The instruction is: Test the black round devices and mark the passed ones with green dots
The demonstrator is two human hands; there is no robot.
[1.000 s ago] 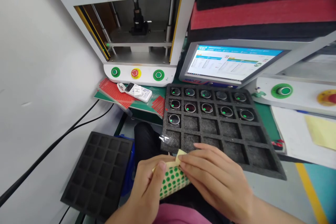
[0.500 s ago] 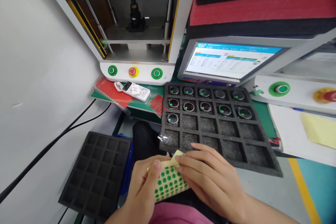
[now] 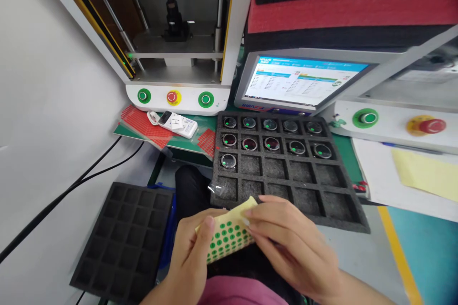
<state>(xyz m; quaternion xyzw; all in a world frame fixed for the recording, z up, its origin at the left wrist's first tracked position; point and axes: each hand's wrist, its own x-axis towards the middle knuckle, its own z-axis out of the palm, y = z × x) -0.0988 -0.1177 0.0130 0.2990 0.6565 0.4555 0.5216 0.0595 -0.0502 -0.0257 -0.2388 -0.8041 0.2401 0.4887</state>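
Note:
A pale yellow sheet of round green stickers (image 3: 227, 243), bent into a curve, is held low in front of my body. My left hand (image 3: 193, 248) grips its left side, thumb on the printed face. At the upper right edge, the fingers of my right hand (image 3: 295, 240) are closed on the sheet; whether a loose sticker is between them is hidden. Just beyond my hands lies a dark foam tray (image 3: 264, 169). Several round glass-like discs (image 3: 249, 144), most showing a small green dot, sit in its two far rows, and one more is at the left of the third row.
A press (image 3: 179, 86) with buttons stands behind, beside a lit monitor (image 3: 304, 81). A white handheld device (image 3: 186, 127) and red sticker sheets (image 3: 138, 122) lie before the press. Another foam tray (image 3: 118, 233) is at lower left, near black cables (image 3: 78, 178). Yellow paper (image 3: 425, 171) lies right.
The sheet's top edge, folded over at my right fingers before, now stands flatter and shows more bare yellow backing. My right fingers have shifted slightly along it. The whole view has moved a little.

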